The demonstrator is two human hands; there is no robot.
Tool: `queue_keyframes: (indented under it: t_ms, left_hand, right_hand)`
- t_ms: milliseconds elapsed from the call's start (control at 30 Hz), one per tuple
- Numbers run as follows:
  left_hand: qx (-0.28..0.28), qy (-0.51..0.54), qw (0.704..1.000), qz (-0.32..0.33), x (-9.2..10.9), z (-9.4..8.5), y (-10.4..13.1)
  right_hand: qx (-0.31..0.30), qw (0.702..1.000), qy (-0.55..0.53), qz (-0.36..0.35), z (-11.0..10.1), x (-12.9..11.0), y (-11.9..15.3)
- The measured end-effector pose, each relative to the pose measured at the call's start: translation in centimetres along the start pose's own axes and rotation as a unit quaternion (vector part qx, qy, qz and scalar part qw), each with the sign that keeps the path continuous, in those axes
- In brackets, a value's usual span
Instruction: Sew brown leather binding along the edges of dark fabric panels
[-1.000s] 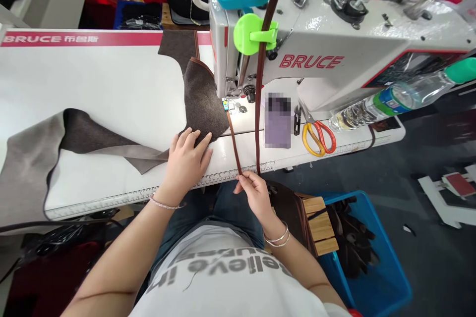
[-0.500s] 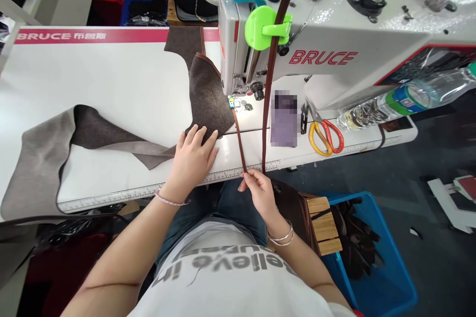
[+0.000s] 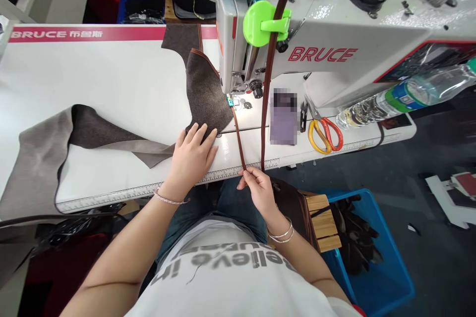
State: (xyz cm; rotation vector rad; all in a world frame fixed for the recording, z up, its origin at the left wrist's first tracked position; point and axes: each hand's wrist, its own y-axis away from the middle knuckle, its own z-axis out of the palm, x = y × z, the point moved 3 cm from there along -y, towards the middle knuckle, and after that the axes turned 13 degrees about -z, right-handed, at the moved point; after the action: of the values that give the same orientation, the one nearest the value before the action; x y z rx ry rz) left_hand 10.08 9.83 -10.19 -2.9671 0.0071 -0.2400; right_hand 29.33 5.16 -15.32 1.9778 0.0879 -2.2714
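Observation:
My left hand (image 3: 193, 153) lies flat with its fingers spread on the near edge of a dark brown suede-like fabric piece (image 3: 206, 91). The piece has a reddish-brown bound edge and reaches under the head of the sewing machine (image 3: 238, 39). A narrow brown binding strip (image 3: 239, 138) runs from the small blue guide by the needle area to the table's front edge. There my right hand (image 3: 258, 190) pinches it between thumb and fingers. Another length of brown strip (image 3: 268, 89) hangs down in front of the machine and passes behind my right hand.
More fabric (image 3: 44, 153) trails across the table's left side. Right of the needle area are a phone (image 3: 283, 119), thread snips (image 3: 304, 116), scissors (image 3: 323, 133) and a plastic bottle (image 3: 394, 101) lying tilted. A blue bin (image 3: 394, 257) with dark pieces stands below, beside a wooden slatted surface (image 3: 323, 223).
The whole view has shifted slightly. Both hands keep almost the same places, the left flat on the fabric and the right pinching the strip; any fabric movement is very small.

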Motion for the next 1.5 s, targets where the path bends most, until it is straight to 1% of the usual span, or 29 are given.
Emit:
queue_keyframes:
  t_ms: [267, 400, 600, 733, 800, 867, 933, 967, 1033, 1100, 1167, 1267, 1333, 1500]
  left_hand:
    - [-0.001, -0.004, 1.0, 0.007, 0.2, -0.3, 0.2]
    - [-0.005, -0.002, 1.0, 0.006, 0.2, -0.5, 0.1]
    - [-0.007, 0.014, 1.0, 0.013, -0.4, -0.5, -0.1]
    - [-0.008, 0.029, 0.999, 0.014, -0.4, -0.4, 0.0]
    - [-0.009, 0.032, 0.999, 0.013, -0.4, -0.4, 0.0]
    - [-0.011, 0.03, 0.999, 0.012, -0.3, -0.4, 0.0]
    - [-0.013, 0.028, 0.999, 0.011, -0.3, -0.5, 0.0]
    - [-0.014, 0.027, 0.999, 0.01, -0.3, -0.5, -0.1]
    - [-0.016, 0.025, 1.0, 0.009, -0.3, -0.6, -0.1]
    - [-0.015, 0.02, 1.0, 0.009, -0.3, -0.6, -0.1]
    - [-0.011, 0.015, 1.0, 0.011, -0.3, -0.6, -0.1]
    - [-0.009, 0.012, 1.0, 0.013, -0.3, -0.5, -0.1]
    - [-0.008, 0.013, 1.0, 0.013, -0.2, -0.5, -0.1]
    - [-0.003, 0.022, 1.0, 0.012, 0.0, -0.3, 0.0]
  right_hand:
    - [0.004, 1.0, -0.002, -0.001, 0.2, -0.3, 0.0]
    - [0.022, 1.0, -0.001, -0.017, 0.2, -1.0, 0.2]
    - [0.048, 0.996, 0.014, -0.076, -0.2, -3.6, -0.1]
    - [0.033, 0.983, 0.122, -0.13, -0.2, -5.6, -0.2]
    - [0.024, 0.974, 0.157, -0.161, 0.0, -6.4, -0.2]
    - [0.027, 0.972, 0.154, -0.177, 0.2, -7.0, -0.3]
    - [0.031, 0.972, 0.147, -0.179, 0.4, -7.3, -0.4]
    - [0.024, 0.972, 0.15, -0.177, 0.5, -7.2, -0.5]
    - [-0.011, 0.972, 0.17, -0.163, 0.9, -6.7, -0.5]
    - [-0.056, 0.97, 0.193, -0.133, 1.1, -5.6, -0.2]
    - [-0.074, 0.972, 0.204, -0.092, 1.0, -4.0, 0.4]
    - [-0.049, 0.98, 0.186, -0.04, 0.4, -2.1, 1.3]
    - [-0.03, 0.985, 0.169, -0.025, 0.0, -1.3, 1.7]
    - [-0.012, 0.988, 0.151, -0.021, -0.5, -0.9, 1.8]
